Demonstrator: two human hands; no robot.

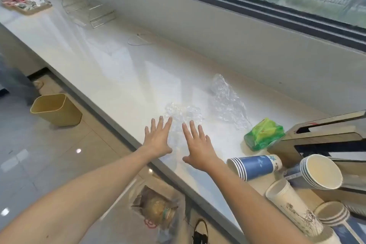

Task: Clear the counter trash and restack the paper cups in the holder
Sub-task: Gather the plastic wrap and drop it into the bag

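hands: left hand (157, 138) and right hand (199, 147) are hovering flat, fingers spread wide, holding nothing
trash: clear plastic wrap (183, 114) is sitting just past the fingertips on the counter (118, 77)
risk: probably it's sliding off or springing open if grabbed loosely
cups: blue cups (255, 166) are lying tipped nearby

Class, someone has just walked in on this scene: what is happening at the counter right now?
A person is clearing a counter. Both hands, left and right, are spread open over a crumpled clear wrapper, holding nothing. A second wrapper and a green bag lie nearby. Paper cup stacks lie tipped beside the wooden holder. A bin stands on the floor.
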